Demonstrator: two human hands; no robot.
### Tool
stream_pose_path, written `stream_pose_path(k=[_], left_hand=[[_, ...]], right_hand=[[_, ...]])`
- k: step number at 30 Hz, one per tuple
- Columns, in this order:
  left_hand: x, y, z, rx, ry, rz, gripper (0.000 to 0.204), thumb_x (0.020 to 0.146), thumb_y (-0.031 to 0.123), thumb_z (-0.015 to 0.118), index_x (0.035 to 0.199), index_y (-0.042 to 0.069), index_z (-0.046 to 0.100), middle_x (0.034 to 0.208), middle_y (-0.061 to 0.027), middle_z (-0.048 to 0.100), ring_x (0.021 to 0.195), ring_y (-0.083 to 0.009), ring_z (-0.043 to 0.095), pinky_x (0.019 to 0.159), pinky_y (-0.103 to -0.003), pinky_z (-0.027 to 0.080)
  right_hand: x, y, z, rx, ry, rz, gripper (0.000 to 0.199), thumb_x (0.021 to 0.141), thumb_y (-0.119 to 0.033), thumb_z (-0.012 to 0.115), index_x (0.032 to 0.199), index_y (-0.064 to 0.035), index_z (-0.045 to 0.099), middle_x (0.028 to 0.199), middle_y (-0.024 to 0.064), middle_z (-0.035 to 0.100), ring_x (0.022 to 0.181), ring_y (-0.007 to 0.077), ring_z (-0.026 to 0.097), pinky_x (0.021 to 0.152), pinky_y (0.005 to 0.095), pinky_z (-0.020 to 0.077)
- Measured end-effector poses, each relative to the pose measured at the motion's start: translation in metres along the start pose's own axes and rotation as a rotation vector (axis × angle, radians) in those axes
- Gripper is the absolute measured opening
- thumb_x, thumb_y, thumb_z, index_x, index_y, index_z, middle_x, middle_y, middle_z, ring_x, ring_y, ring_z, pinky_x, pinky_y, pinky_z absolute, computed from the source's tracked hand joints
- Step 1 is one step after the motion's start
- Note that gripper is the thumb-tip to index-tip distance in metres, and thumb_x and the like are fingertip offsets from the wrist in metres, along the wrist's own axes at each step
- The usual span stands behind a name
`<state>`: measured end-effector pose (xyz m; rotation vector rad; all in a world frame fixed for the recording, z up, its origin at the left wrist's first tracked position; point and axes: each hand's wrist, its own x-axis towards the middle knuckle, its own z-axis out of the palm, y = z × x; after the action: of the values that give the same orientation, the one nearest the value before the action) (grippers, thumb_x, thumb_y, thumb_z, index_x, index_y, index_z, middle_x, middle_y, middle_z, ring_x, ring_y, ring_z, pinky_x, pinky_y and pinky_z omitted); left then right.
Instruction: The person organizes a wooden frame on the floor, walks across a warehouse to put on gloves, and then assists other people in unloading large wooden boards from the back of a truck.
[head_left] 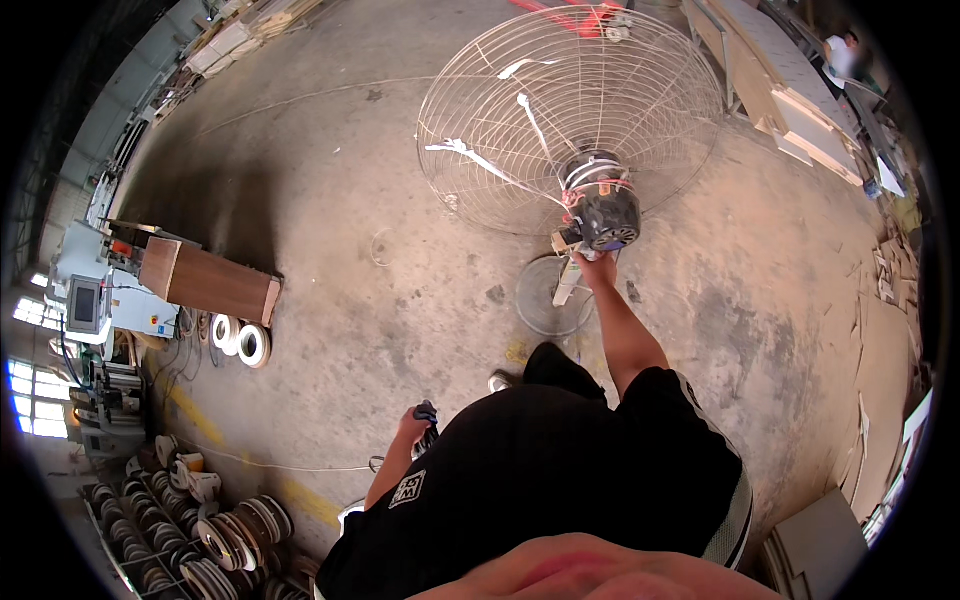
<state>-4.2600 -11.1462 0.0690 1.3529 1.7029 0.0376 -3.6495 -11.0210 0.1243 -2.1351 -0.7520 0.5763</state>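
A large pedestal fan (603,205) stands ahead of me, with a wide wire cage, a black motor and a round base on the floor. White strips (480,160) are tied to the cage. My right hand (596,268) reaches forward and is closed round the fan's post just below the motor. Low at my left side, my left hand (412,427) is closed on a dark hand-sized tool (427,412); its exact kind is hard to make out. A thin pale cord or hose (300,467) runs along the floor towards that hand.
On the left stand a machine with a control screen (85,303) and a brown wooden box (205,280), white rolls (240,340) beside it. A rack of edging rolls (245,530) is at lower left. Boards (800,120) and another person (842,55) are at far right.
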Motion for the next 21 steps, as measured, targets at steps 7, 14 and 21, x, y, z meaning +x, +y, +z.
stream_pose_path(k=[7, 14, 21], left_hand=[[-0.003, 0.004, 0.016, 0.047, 0.086, -0.009, 0.055, 0.062, 0.024, 0.079, 0.112, 0.007, 0.064, 0.103, -0.0162, 0.071, 0.099, -0.0281, 0.067, 0.086, -0.040, 0.052], [0.000, 0.037, 0.022, 0.024, 0.032, -0.042, 0.055, 0.063, 0.024, 0.078, 0.114, 0.007, 0.064, 0.104, -0.0162, 0.071, 0.100, -0.0282, 0.068, 0.086, -0.040, 0.052], [0.013, 0.050, 0.022, 0.020, 0.039, -0.042, 0.056, 0.064, 0.025, 0.078, 0.115, 0.007, 0.064, 0.105, -0.0162, 0.071, 0.100, -0.0283, 0.068, 0.087, -0.040, 0.052]], right_hand=[[0.036, 0.028, 0.036, -0.252, -0.017, 0.071, 0.094, 0.068, -0.058, 0.077, 0.145, -0.0135, 0.045, 0.146, 0.0153, 0.050, 0.129, 0.0325, 0.052, 0.105, 0.0449, 0.0438], [0.035, 0.029, 0.039, -0.301, -0.009, -0.013, 0.093, 0.070, -0.058, 0.074, 0.146, -0.0144, 0.044, 0.152, 0.0133, 0.041, 0.141, 0.0320, 0.037, 0.113, 0.0439, 0.0352], [0.027, 0.014, 0.025, -0.270, -0.053, 0.028, 0.094, 0.071, -0.058, 0.072, 0.148, -0.0129, 0.041, 0.154, 0.0122, 0.040, 0.143, 0.0313, 0.033, 0.117, 0.0445, 0.0279]])
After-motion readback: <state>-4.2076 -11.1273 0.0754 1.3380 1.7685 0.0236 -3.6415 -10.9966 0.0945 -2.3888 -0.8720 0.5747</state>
